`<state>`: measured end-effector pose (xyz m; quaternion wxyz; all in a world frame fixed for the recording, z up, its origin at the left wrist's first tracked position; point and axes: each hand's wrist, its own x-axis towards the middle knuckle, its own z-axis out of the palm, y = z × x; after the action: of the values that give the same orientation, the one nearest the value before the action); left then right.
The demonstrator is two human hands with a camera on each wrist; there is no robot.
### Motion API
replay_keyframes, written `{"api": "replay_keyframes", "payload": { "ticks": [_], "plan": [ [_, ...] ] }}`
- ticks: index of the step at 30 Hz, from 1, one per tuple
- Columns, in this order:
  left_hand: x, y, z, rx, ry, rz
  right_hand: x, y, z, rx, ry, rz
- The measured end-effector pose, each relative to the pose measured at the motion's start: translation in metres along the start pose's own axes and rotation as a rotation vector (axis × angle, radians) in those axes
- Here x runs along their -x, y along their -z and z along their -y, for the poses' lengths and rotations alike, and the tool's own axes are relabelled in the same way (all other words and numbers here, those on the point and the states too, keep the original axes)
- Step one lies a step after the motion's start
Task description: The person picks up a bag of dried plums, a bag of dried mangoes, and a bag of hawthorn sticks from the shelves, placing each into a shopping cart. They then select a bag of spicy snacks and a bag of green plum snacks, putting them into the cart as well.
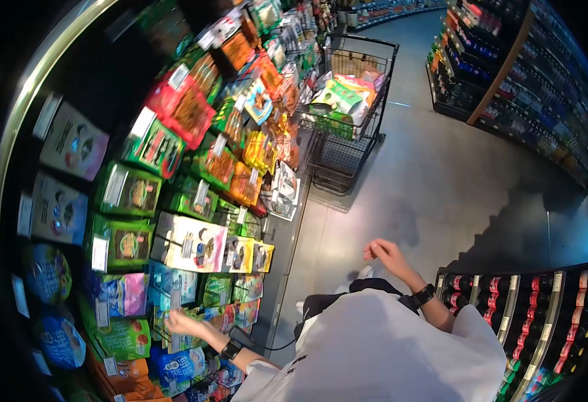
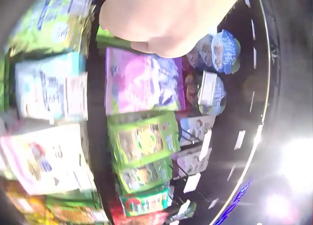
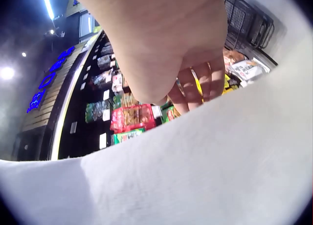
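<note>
My left hand (image 1: 185, 324) reaches over the lower rows of hanging snack packets, its fingertips overlapping a small price tag and a packet there. Seen from its own wrist, the left hand (image 2: 166, 22) covers the top of the view, close above a pink and purple packet (image 2: 144, 81); nothing shows in it. Below that packet hang green packets (image 2: 142, 142). My right hand (image 1: 389, 258) hangs over the floor beside the body, its fingers loosely bent and holding nothing. In the right wrist view the fingers (image 3: 205, 83) are spread a little.
A black shopping cart (image 1: 347, 161) stands along the shelf ahead, with green and white packages (image 1: 344, 100) in its top basket. Bottles fill a rack (image 1: 528, 321) behind at the right. Taller shelves (image 1: 542, 87) rise across the grey floor (image 1: 434, 161).
</note>
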<state>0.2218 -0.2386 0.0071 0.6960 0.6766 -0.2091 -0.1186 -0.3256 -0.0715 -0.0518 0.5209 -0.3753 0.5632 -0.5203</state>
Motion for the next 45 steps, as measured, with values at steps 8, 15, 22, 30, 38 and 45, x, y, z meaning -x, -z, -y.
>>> {"api": "replay_keyframes", "payload": {
  "ticks": [8, 15, 22, 30, 38, 45],
  "plan": [
    [0.169, -0.211, -0.042, 0.122, 0.026, 0.757, -0.014, 0.13, 0.01, -0.012, 0.059, -0.249],
    [0.266, -0.369, -0.027, 0.076, 0.03, 1.118, -0.063, 0.182, 0.017, 0.069, -0.018, -0.334],
    [0.335, -0.538, 0.022, 0.054, 0.192, 1.328, -0.166, 0.268, 0.051, 0.217, -0.012, -0.413],
    [0.375, -0.652, 0.013, -0.053, 0.09, 1.51, -0.348, 0.308, 0.125, 0.329, -0.03, -0.221],
    [0.359, -0.649, 0.017, -0.295, 0.193, 1.229, -0.558, 0.34, 0.107, 0.577, -0.027, 0.093],
    [0.375, -0.608, -0.013, -0.425, 0.353, 0.679, -0.734, 0.361, 0.072, 0.486, -0.189, 0.592]
  ]
}}
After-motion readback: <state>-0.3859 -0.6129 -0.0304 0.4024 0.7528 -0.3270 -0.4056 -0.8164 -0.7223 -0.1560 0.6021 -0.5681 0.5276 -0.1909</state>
